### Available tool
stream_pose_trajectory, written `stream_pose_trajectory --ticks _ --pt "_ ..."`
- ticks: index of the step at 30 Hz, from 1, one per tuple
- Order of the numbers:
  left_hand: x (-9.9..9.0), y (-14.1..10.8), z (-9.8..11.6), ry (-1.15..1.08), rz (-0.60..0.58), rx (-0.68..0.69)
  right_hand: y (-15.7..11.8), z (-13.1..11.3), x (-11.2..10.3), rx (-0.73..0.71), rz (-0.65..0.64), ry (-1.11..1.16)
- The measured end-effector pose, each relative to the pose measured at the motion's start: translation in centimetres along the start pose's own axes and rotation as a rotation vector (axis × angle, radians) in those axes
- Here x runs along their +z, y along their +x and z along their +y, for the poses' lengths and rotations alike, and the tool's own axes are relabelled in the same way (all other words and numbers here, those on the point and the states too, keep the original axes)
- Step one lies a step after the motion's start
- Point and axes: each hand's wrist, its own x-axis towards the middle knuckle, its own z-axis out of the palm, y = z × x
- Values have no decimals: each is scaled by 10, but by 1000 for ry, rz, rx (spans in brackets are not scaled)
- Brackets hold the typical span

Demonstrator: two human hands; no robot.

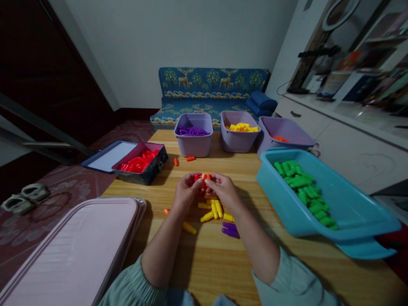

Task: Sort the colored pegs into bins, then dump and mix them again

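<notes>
The person's left sleeve (137, 281) is soft grey-green, gathered into small ruffles near its hem; the matching right sleeve (295, 278) looks creased and looser at its opening. Both stop short of the bare wrists. Blue-grey cloth (180, 297) shows low over the lap.

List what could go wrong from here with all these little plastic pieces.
The red and orange pieces pinched between the left hand and right hand could slip and drop near the loose yellow pieces.
The left forearm might sweep away the single yellow piece beside it.
The box's open lid seems to overhang the table; a knock could spill the red pile.
</notes>
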Motion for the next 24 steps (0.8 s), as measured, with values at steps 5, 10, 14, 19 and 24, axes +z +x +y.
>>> stream_pose_trajectory --ticks 5,10,14,19,24 --pt "1 -1 5 -20 25 -4 -3 0 5 19 -40 -57" --pt "0 -1 5 -19 23 6 -2 2 6 -78 3 -100" --pt "-1 -2 2 67 4 41 1 4 4 -151 48 -126" --pt "-2 -3 2 245 -8 129 5 3 -2 -113 74 -162" --pt "1 -5 5 312 -57 168 1 -4 -10 -14 -118 -379"
